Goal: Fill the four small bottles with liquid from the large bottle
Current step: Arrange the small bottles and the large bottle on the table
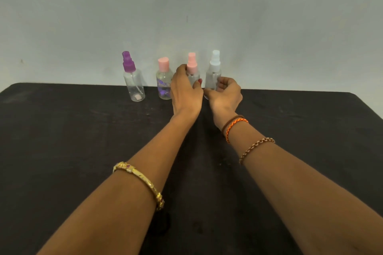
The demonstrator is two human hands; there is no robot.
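Four clear bottles (134, 87), apparently empty

Four bottles standing in row at far edge of table (83, 151), against wall (186, 6). Left hand (185, 91) reaching around third bottle (192, 68); right hand (226, 95) sitting before fourth bottle (213, 70).

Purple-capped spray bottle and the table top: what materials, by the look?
Purple-capped spray bottle: the body looks like clear, glossy plastic, since the dip tube shows through it; glass can't be ruled out. The pump head looks like opaque matte plastic. Table top: dark, matte and faintly mottled, possibly cloth or a mat over a board; I cannot tell which.
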